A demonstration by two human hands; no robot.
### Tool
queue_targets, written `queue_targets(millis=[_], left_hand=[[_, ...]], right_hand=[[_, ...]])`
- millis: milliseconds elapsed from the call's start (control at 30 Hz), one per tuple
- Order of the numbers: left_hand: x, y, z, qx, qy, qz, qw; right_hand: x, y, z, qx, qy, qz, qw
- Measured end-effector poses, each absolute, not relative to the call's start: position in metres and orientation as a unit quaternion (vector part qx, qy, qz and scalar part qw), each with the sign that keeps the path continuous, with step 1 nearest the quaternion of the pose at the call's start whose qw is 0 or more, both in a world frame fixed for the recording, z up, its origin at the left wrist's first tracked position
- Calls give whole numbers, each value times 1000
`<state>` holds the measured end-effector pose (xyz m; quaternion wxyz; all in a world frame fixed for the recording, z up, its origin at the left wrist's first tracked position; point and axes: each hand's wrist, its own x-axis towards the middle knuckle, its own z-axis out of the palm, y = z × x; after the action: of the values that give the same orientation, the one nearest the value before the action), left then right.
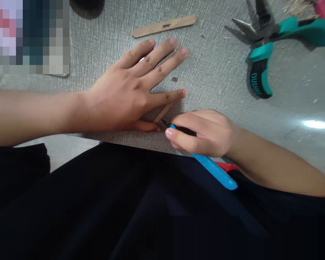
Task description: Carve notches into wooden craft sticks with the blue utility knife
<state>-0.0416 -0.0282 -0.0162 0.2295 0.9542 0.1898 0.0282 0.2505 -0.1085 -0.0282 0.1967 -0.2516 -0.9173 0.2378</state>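
Note:
My left hand (132, 85) lies palm down with its fingers spread on the grey table. Under its thumb and index finger lies a thin wooden craft stick (164, 112), mostly hidden by the hand. In my right hand (203, 131) is a blue utility knife (213, 171), gripped near its front end. Its dark blade tip is at the visible part of the stick, close to my left thumb; whether it touches the wood I cannot tell. Beyond my left fingertips rests another flat wooden craft stick (165, 26) with a small slot cut in its middle.
Needle-nose pliers (265, 39) with teal and black handles lie spread at the upper right, wood shavings (298, 9) behind them. A dark round object (88, 5) stands at the top edge. One small dark chip (174, 79) lies near my left fingers. The table edge runs close to my body.

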Motion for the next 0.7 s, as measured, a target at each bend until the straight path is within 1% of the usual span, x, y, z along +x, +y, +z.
queue_targets(millis=[100, 167, 467, 600, 700], left_hand=[[-42, -29, -15, 951, 198, 35, 233], [-41, -30, -15, 946, 209, 43, 243], [-43, -30, -14, 952, 207, 24, 226], [-44, -29, -15, 950, 201, 25, 236], [-45, -29, -15, 946, 210, 25, 247]], right_hand=[[248, -107, -24, -272, -904, 275, 182], [248, -105, -20, -277, -904, 279, 170], [243, -107, -16, -283, -912, 215, 205], [242, -110, -16, -290, -914, 209, 191], [242, -110, -17, -290, -914, 199, 201]])
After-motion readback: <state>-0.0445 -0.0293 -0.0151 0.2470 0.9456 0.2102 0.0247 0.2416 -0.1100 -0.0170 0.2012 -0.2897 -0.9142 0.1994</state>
